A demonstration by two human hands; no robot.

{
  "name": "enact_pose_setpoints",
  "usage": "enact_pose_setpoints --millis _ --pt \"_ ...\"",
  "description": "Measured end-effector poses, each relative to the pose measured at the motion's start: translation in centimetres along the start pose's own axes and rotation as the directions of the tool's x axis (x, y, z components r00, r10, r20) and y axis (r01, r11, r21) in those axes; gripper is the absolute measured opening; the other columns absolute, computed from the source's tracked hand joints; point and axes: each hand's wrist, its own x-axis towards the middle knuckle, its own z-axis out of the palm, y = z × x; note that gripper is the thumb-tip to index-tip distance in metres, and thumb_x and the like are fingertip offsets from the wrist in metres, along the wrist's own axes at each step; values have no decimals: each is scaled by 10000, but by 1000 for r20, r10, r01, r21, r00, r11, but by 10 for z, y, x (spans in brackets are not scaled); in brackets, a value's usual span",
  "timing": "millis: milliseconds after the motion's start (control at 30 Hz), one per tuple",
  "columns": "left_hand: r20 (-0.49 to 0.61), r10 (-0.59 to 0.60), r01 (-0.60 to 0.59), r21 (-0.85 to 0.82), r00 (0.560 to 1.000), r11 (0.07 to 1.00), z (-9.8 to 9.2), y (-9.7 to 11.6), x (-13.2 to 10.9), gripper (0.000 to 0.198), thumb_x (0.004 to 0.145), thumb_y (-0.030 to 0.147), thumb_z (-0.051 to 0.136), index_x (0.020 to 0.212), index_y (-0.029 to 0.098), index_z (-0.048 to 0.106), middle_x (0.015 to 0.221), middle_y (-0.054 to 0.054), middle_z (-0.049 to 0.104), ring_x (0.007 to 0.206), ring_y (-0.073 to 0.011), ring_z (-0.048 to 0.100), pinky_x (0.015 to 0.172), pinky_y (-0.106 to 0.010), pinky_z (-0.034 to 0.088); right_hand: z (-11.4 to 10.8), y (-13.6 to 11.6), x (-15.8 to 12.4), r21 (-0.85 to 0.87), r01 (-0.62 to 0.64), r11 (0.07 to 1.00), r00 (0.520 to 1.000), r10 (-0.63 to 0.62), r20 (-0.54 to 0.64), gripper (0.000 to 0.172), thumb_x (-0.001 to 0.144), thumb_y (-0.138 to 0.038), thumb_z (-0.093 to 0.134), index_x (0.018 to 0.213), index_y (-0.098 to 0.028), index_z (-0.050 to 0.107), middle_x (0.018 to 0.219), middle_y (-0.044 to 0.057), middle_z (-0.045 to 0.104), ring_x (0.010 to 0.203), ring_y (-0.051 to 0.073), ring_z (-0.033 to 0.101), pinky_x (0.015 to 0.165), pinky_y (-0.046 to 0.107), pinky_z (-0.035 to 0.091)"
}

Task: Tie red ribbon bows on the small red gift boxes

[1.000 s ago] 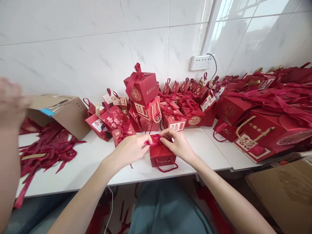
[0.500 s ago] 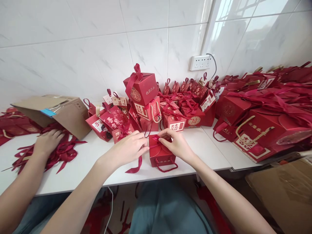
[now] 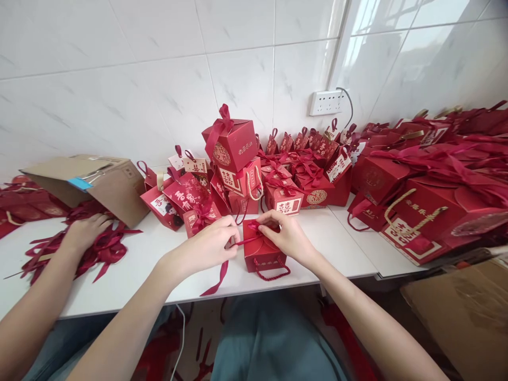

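A small red gift box (image 3: 264,258) with a twisted red cord handle (image 3: 273,276) stands upright at the table's front edge. Across its top runs a dark red ribbon (image 3: 217,281), whose loose tail hangs down on the left over the tabletop. My left hand (image 3: 216,241) is closed on this ribbon just left of the box and draws it taut. My right hand (image 3: 283,233) pinches the ribbon at the middle of the box top, thumb and fingertips together. The fingers partly cover the ribbon there, so a knot or loop cannot be made out.
At the left, another person's hand (image 3: 88,233) rests on a heap of red ribbons (image 3: 109,246) beside a tilted cardboard box (image 3: 115,190). Stacked red gift boxes (image 3: 234,145) stand behind, with larger piles (image 3: 448,206) at right. A cardboard carton (image 3: 460,312) sits low right.
My left hand has moved slightly left and drawn the ribbon taut from the box; its tail has swung left. My right hand has stayed in place. The other person's hand has shifted a little right.
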Motion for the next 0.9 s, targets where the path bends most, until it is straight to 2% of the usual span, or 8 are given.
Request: enact_pose_setpoints --millis 133,300,467,533,600,700,833,900 --pt "-54 -32 29 -50 998 998 -4 11 2 105 753 183 436 730 205 537 735 13 551 585 -128 505 530 -242 365 1 0 -1 -1 4 1000 1000 -4 -7 88 779 -177 553 848 -210 597 871 31 709 828 180 672 781 324 532" --pt "-48 -128 123 -100 991 987 -8 18 8 157 818 240 389 790 214 542 662 24 593 576 -147 537 531 -243 362 -1 0 -1 -18 0 1000 1000 0 -4 102 787 -171 549 863 -206 607 886 35 714 837 179 676 779 317 529" --pt "-73 -64 69 69 995 995 -9 17 12 233 897 315 349 936 243 568 686 25 623 602 -167 574 569 -254 379 -1 -1 -1 -11 1 1000 1000 -1 12 128 801 -178 547 910 -208 607 913 40 721 875 181 679 783 310 517" --pt "-99 5 13 188 995 982 -9 18 14 265 924 316 323 993 241 568 745 6 629 649 -178 591 584 -261 387 -1 -2 -1 -10 -5 1000 1000 6 19 146 804 -179 544 934 -210 603 917 38 723 885 178 679 788 304 508" --pt "-122 90 -53 279 989 959 -9 18 17 278 937 304 318 1009 231 577 922 -27 619 677 -166 596 574 -258 397 -1 -3 -2 -15 -23 1000 1000 23 15 152 797 -174 543 937 -211 591 900 32 725 871 175 682 778 297 501" --pt "-155 187 -130 320 970 938 -9 19 21 283 934 261 330 972 213 606 1195 -57 499 688 -132 589 567 -253 418 -1 -5 -2 -18 -54 998 998 54 13 157 780 -173 546 930 -217 552 845 9 727 827 174 684 760 295 489" --pt "-141 227 -206 148 964 967 -11 18 29 291 931 231 332 936 226 622 1023 -13 581 805 -149 600 684 -255 449 -1 -4 -2 -24 -59 998 998 60 33 175 759 -168 553 919 -226 516 782 -22 725 777 170 679 741 288 473" --pt "-143 194 -194 19 970 981 -10 17 33 232 921 261 385 938 245 616 964 16 622 858 -151 605 737 -250 446 -1 -2 -2 -23 -65 998 997 65 38 193 751 -158 548 926 -229 508 771 -30 723 763 168 676 724 284 470"
